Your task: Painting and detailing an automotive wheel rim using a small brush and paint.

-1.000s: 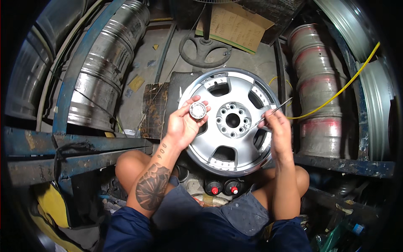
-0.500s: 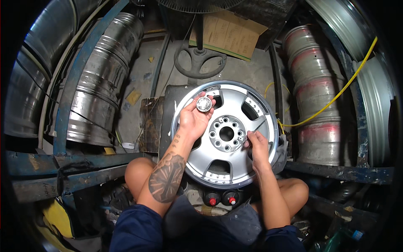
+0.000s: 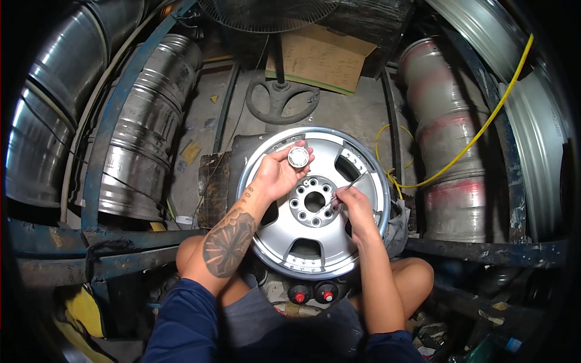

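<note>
The right hand (image 3: 354, 210) pinches one thin stick (image 3: 361, 177) (its tip is hard to see) over the wheel (image 3: 302, 230); the left hand (image 3: 280, 175) grasps one small cup (image 3: 298, 157), content unclear, above it too. Nearer than the wheel: two bottles (image 3: 299, 295), partly hidden.

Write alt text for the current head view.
A seated person's left hand holds a small round container and their right hand a thin tool over a silver wheel; stacked metal rims line both sides.
</note>
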{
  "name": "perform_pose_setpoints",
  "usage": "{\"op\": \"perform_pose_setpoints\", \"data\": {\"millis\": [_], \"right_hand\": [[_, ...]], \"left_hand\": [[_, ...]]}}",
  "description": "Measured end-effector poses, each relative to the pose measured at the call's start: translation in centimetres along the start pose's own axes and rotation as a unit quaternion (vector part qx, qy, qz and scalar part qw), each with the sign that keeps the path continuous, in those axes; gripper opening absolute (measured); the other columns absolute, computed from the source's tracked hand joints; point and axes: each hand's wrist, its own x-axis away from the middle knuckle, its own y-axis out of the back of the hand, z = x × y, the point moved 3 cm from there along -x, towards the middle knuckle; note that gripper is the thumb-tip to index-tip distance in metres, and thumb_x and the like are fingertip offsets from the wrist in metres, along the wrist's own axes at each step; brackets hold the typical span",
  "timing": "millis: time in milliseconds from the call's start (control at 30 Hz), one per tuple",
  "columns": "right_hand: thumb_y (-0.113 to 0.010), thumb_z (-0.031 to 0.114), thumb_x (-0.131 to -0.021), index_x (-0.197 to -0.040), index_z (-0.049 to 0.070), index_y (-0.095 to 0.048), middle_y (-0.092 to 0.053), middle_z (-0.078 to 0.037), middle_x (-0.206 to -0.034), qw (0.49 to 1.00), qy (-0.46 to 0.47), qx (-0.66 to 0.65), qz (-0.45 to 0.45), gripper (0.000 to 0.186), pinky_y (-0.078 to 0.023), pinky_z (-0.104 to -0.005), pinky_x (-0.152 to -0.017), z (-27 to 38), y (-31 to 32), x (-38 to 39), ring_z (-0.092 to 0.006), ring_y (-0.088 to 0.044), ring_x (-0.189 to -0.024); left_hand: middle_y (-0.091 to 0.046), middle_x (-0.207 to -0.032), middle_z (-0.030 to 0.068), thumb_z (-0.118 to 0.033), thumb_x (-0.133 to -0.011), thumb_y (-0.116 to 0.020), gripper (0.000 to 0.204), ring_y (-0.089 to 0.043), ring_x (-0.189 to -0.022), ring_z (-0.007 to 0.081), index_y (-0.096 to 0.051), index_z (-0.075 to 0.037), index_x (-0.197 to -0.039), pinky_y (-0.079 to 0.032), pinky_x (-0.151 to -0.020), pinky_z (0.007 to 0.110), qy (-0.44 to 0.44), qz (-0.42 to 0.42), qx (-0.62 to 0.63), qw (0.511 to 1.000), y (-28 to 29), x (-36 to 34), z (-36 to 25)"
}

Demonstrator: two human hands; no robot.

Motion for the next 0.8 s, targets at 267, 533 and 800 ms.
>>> {"op": "perform_pose_setpoints", "data": {"millis": [267,533,800], "right_hand": [[-0.063,0.020,-0.095,-0.097,0.000,-0.065,-0.060,0.001,-0.082,0.977,0.184,0.092,0.062,0.021,-0.042,-0.0216,-0.069,10.4,-3.8,2.9,-0.0066,-0.052,-0.074],[-0.058,0.014,-0.097,-0.097,-0.002,-0.063,-0.062,-0.003,-0.080,0.934,0.331,0.135,0.012,0.017,-0.046,-0.0235,-0.063,13.2,-7.4,-0.2,-0.0093,-0.057,-0.069],[-0.058,0.007,-0.096,-0.104,-0.001,-0.058,-0.063,-0.005,-0.087,0.939,0.317,0.130,-0.002,0.012,-0.048,-0.0217,-0.065,12.3,-7.2,-2.3,-0.0069,-0.057,-0.071]], "left_hand": [[-0.058,-0.125,0.0187,-0.018,-0.103,-0.036,0.034,-0.061,-0.111,0.0299,-0.046,-0.004,-0.133,-0.051,-0.090,0.040,-0.048,0.000,0.008,0.999,-3.2,5.1,-2.0],[-0.060,-0.120,0.0203,-0.018,-0.103,-0.038,0.031,-0.062,-0.109,0.0320,-0.048,0.001,-0.126,-0.053,-0.089,0.040,-0.083,0.048,0.018,0.995,-2.5,2.4,-2.8],[-0.060,-0.119,0.0178,-0.016,-0.100,-0.041,0.029,-0.061,-0.111,0.0300,-0.051,0.000,-0.122,-0.051,-0.091,0.039,-0.062,0.066,-0.002,0.996,-3.8,0.6,-3.9]]}}
